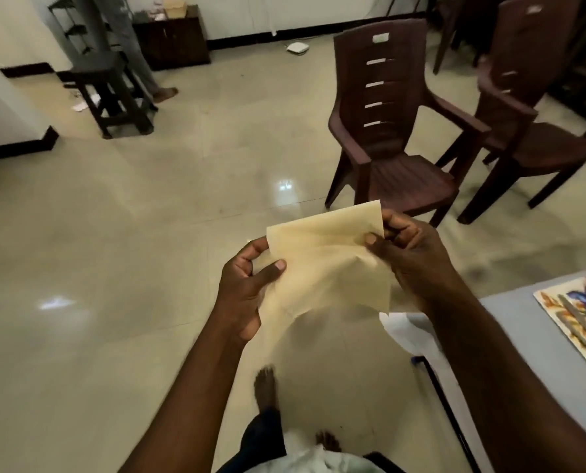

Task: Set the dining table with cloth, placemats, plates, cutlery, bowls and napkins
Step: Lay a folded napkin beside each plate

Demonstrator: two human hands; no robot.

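We hold the napkin [329, 264] up in the air in front of us, over the floor and well apart from the table [510, 322], whose corner shows at the lower right with a patterned placemat [568, 322] already lying on it. The paper looks thin and limp, so the likeliest trouble is a tear or a crooked fold if our two hands pull against each other too hard; it could also slip out and drop to the floor [114, 233], since only its edges are held. Our left hand [247, 285] pinches the near left edge between thumb and curled fingers, wrist bent inward. Our right hand [407, 247] pinches the far right corner, thumb pressed on top and fingers tucked behind the sheet. Both forearms reach forward and converge. The lower part of the napkin is blurred, so we cannot tell how many layers hang there. A brown chair [387, 131] stands just beyond.
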